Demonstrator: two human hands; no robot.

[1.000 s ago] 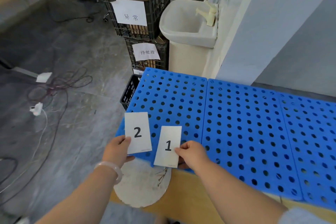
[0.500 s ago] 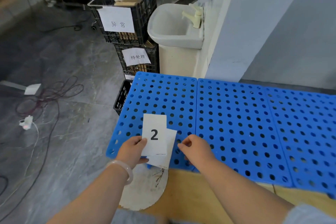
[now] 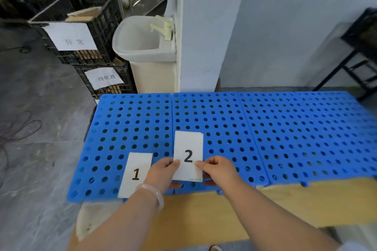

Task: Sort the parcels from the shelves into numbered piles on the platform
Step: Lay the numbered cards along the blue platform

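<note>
A blue perforated platform (image 3: 224, 120) made of three panels lies on a wooden base. A white card marked 1 (image 3: 135, 174) lies flat on the left panel near its front edge. A small stack of white cards with the card marked 2 (image 3: 188, 155) on top is held over the front of the middle panel. My left hand (image 3: 163, 173) pinches the stack's left edge. Its right edge is pinched by my right hand (image 3: 216, 170). No parcels are in view.
Stacked black crates (image 3: 79, 32) with paper labels stand left of the platform, beside a white sink (image 3: 142, 40) and a pillar (image 3: 204, 26). A black rack (image 3: 363, 51) stands at the far right. Cables (image 3: 18, 126) trail on the grey floor at left.
The card marked 1 left my hands and now lies on the left panel. The card marked 2 moved right, and my right hand has taken hold of its right edge.
</note>
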